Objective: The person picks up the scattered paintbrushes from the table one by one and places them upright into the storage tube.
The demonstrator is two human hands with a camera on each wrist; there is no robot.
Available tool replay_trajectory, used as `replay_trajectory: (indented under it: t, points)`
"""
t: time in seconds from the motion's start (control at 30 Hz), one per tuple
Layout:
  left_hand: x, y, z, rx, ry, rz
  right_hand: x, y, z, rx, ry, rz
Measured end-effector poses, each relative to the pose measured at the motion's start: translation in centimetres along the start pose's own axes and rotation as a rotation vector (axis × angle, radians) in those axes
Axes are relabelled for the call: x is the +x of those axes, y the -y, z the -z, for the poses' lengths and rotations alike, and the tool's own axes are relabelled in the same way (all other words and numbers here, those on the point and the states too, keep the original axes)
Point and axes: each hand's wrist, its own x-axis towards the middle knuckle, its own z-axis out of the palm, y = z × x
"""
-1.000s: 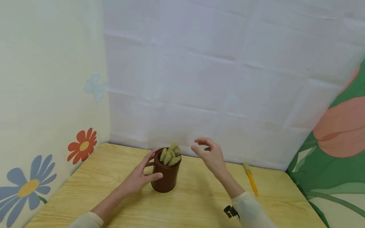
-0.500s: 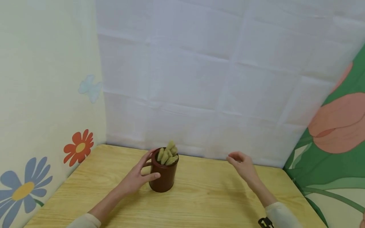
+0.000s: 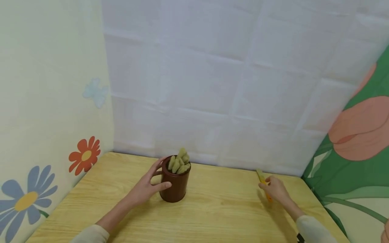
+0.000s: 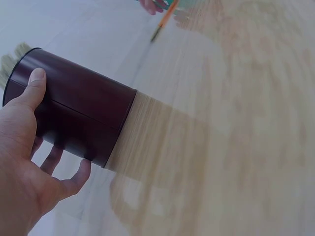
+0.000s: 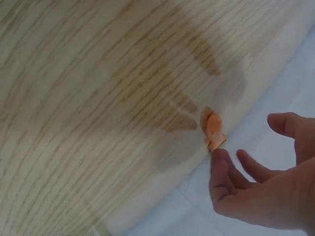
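Note:
My left hand (image 3: 146, 189) holds a dark brown mug (image 3: 176, 187) from its handle side, thumb on the front wall and fingers round the back. The mug stands upright on the wooden table (image 3: 209, 209). Several yellowish-green, fuzzy, elongated pieces (image 3: 179, 164) stick up out of its mouth. At the right, my right hand (image 3: 277, 189) is over a brush (image 3: 260, 175) with an orange handle and pale bristles, lying near the table's back edge. In the right wrist view the fingertips (image 5: 220, 155) are right at the orange handle (image 5: 214, 130), with the thumb spread well apart from them.
A white cloth wall (image 3: 194, 84) rises straight behind the table's back edge. Flower-printed panels stand at the left (image 3: 54, 101) and right (image 3: 358, 145) sides. Bare tabletop lies between the mug and the brush.
My right hand has moved from beside the mug to the right and down over the brush. My left hand keeps its hold on the mug, which stays in place.

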Motion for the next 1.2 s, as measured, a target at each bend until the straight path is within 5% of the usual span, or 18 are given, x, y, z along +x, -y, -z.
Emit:
replay_trajectory:
  t: [0.23, 0.63, 0.93, 1.2]
  points:
    - [0.2, -0.1, -0.2, -0.006, -0.008, 0.004, 0.1, -1.7, -0.8, 0.004, -0.007, -0.079]
    - [0.2, 0.0, -0.3, 0.002, -0.024, 0.009, 1.2, -3.2, -1.3, 0.017, -0.049, -0.043]
    - [0.1, 0.5, -0.5, -0.026, -0.013, 0.023, 0.4, -3.0, -1.3, 0.155, -0.022, -0.076]
    - [0.2, 0.4, -0.4, -0.004, -0.021, 0.007, -0.1, 1.5, -0.9, 0.503, 0.125, -0.144]
